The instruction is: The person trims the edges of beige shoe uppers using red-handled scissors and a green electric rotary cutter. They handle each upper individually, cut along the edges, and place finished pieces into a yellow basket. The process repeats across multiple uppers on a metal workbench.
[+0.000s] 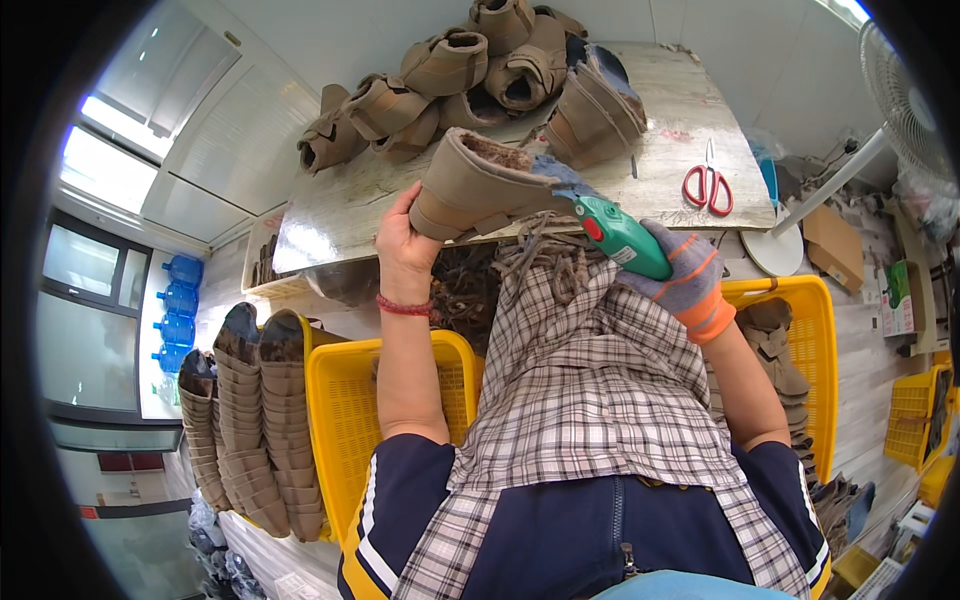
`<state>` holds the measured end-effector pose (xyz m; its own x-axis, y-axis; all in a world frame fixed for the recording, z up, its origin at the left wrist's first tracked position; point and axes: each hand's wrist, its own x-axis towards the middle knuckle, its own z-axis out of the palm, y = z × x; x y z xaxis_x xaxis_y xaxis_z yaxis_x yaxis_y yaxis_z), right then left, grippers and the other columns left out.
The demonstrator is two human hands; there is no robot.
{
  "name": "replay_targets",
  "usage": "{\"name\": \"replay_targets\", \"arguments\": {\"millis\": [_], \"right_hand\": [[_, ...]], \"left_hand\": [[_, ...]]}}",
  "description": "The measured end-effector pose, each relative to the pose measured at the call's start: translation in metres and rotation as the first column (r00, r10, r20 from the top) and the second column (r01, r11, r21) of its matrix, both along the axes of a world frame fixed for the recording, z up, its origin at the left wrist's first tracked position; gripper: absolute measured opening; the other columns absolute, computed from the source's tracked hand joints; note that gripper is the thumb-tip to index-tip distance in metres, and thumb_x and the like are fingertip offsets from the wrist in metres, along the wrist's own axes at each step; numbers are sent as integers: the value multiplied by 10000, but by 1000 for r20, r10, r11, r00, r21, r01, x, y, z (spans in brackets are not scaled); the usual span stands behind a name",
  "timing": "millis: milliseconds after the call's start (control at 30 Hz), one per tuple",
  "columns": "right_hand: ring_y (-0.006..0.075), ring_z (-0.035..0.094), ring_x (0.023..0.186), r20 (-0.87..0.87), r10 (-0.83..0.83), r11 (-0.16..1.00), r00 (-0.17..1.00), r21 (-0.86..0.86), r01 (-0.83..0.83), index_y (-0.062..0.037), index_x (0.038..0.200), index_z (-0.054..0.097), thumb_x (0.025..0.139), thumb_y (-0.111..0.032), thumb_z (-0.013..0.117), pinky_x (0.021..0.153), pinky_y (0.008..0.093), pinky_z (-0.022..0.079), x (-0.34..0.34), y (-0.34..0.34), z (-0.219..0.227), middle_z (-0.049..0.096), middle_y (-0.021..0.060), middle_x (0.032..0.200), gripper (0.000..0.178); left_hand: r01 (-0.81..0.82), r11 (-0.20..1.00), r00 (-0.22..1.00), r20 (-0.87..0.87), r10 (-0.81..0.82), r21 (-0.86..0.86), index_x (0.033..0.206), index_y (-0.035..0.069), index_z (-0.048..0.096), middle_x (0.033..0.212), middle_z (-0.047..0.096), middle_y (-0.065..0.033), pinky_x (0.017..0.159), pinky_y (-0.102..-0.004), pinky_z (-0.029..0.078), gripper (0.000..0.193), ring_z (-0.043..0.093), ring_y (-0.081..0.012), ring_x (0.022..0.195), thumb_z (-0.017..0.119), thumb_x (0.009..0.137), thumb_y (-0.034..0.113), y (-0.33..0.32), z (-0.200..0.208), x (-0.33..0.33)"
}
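My bare left hand (405, 225) is closed around the side of a tan boot upper (462, 190) with a brown furry lining, lifted at the table's front edge. My right hand (688, 272), in a grey and orange glove, grips a green handheld electric trimmer (630, 238) with a red button. The trimmer's head meets the bluish edge of the boot upper; its exact contact is hard to make out. Furry strips of scrap (555, 255) lie on my checked apron (590, 400), below the boot upper.
More tan boot uppers (445, 62) are heaped at the table's (680, 110) back. Red-handled scissors (708, 188) lie at its right. Yellow baskets (340, 400) flank me, with stacked uppers (290, 420) at the left. A fan (900, 90) stands at the far right.
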<state>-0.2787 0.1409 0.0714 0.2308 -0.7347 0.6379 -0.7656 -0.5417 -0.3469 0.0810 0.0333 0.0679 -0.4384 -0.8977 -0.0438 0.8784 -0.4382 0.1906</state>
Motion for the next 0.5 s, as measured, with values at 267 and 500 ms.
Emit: {"name": "replay_targets", "arguments": {"millis": [267, 500], "right_hand": [[279, 633, 616, -15, 33, 999, 999, 27, -33, -79, 1043, 626, 604, -458, 812, 570, 346, 514, -2, -1, 3, 658, 115, 746, 609], [285, 635, 626, 69, 58, 996, 996, 63, -63, -84, 1050, 625, 614, -437, 814, 574, 349, 514, 11, 0, 7, 657, 120, 748, 592]], "left_hand": [[-28, 1000, 999, 40, 29, -10, 1194, -67, 500, 1223, 548, -225, 998, -461, 423, 317, 532, -339, 1137, 407, 960, 126, 12, 16, -15], [-236, 968, 958, 147, 247, -88, 1279, -40, 450, 1320, 487, -191, 1059, -474, 346, 364, 462, -322, 1227, 420, 963, 137, 35, 26, -51]]}}
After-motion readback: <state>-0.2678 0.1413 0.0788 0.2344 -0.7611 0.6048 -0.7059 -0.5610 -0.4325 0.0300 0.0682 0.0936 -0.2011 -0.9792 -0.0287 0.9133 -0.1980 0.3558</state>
